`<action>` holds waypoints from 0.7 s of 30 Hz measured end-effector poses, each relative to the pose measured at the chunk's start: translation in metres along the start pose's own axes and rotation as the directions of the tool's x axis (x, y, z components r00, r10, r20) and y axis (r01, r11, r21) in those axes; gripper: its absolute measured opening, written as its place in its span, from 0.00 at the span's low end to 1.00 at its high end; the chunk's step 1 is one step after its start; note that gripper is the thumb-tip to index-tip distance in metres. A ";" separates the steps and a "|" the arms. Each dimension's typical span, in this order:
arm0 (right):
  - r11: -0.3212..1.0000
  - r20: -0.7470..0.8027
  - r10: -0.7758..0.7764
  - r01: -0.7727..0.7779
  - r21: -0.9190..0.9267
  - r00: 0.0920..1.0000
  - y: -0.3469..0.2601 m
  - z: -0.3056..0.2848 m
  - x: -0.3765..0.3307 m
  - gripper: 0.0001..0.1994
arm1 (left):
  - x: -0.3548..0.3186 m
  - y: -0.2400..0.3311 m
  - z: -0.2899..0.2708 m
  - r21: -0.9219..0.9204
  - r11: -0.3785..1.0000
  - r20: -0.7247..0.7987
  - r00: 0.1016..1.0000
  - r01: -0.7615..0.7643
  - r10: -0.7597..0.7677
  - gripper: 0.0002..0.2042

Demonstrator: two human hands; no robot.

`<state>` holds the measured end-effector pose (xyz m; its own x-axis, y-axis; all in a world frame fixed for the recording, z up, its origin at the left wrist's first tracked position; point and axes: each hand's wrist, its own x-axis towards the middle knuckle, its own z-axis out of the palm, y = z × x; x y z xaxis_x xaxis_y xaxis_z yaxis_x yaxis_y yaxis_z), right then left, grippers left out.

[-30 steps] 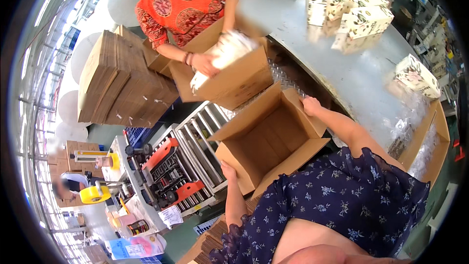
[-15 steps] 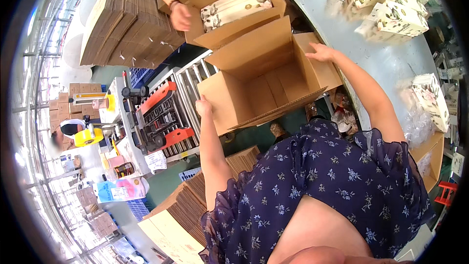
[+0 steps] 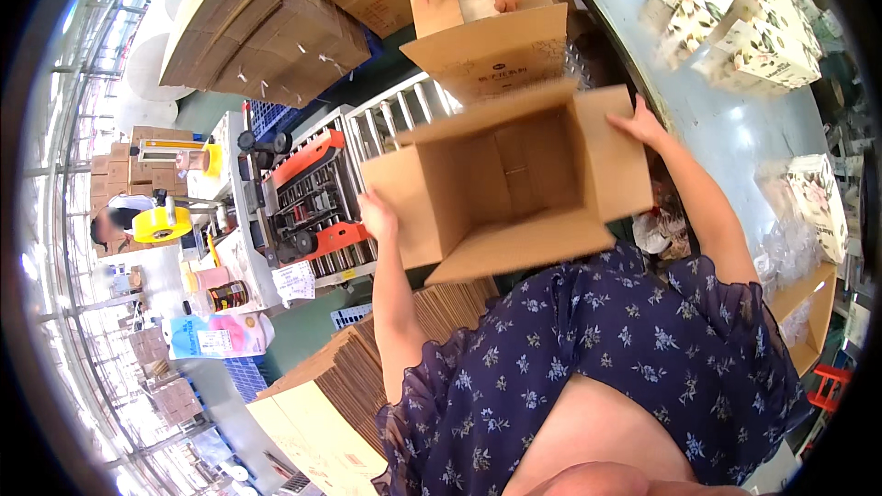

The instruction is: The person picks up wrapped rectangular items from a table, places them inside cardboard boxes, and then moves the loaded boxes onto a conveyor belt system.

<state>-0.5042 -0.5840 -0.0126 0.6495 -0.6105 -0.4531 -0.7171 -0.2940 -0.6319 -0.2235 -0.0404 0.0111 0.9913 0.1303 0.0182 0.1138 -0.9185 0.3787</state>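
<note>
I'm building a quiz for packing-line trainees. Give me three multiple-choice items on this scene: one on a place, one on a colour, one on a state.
1. Where is the person's left hand?
A. On the left flap of the open cardboard box
B. On the tape roll
C. On the grey table

2. What colour is the big tape roll at the left?
A. Blue
B. Yellow
C. White

3. What state is the held box in?
A. Taped shut
B. Folded flat
C. Open and empty, flaps spread

Answers: 1 A, the hand grips the left flap while the right hand holds the right flap. 2 B, the roll is plainly yellow. 3 C, its bare inside shows.
</note>
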 end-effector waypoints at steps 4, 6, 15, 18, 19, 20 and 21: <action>0.940 -0.113 -0.262 0.280 0.195 0.959 0.014 0.021 -0.037 0.36 | -0.005 -0.037 -0.003 -0.043 0.994 0.022 0.995 -0.099 0.100 0.23; 0.949 -0.143 -0.181 0.211 0.234 0.973 -0.002 0.011 -0.046 0.36 | -0.017 -0.062 0.013 -0.075 0.992 0.082 0.991 -0.101 0.107 0.23; 0.943 -0.320 -0.235 0.136 -0.303 0.918 -0.027 -0.048 -0.077 0.44 | -0.104 -0.024 0.051 -0.444 0.896 0.313 0.938 0.005 0.150 0.26; 0.726 -0.295 -0.398 0.102 -0.680 0.869 -0.018 -0.022 -0.074 0.49 | -0.104 -0.003 0.044 0.100 0.989 0.127 0.988 -0.105 0.092 0.28; 0.584 -0.264 -0.483 0.082 -0.808 0.835 -0.026 -0.014 -0.074 0.51 | -0.097 -0.002 0.040 0.052 0.994 0.255 0.964 -0.095 0.079 0.37; 0.558 -0.083 -0.347 0.135 -0.819 0.934 -0.032 -0.007 -0.075 0.53 | -0.104 0.002 0.042 0.104 0.987 0.302 0.949 -0.125 0.088 0.42; 0.547 0.102 -0.184 0.189 -0.816 0.977 -0.054 0.004 -0.084 0.55 | -0.114 0.015 0.035 0.159 0.974 0.350 0.932 -0.162 0.098 0.46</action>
<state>-0.5191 -0.5137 0.0568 0.7930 -0.4672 -0.3909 -0.4756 -0.8758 0.0821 -0.3327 -0.0821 -0.0180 0.9577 -0.0989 -0.2701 -0.0389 -0.9750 0.2189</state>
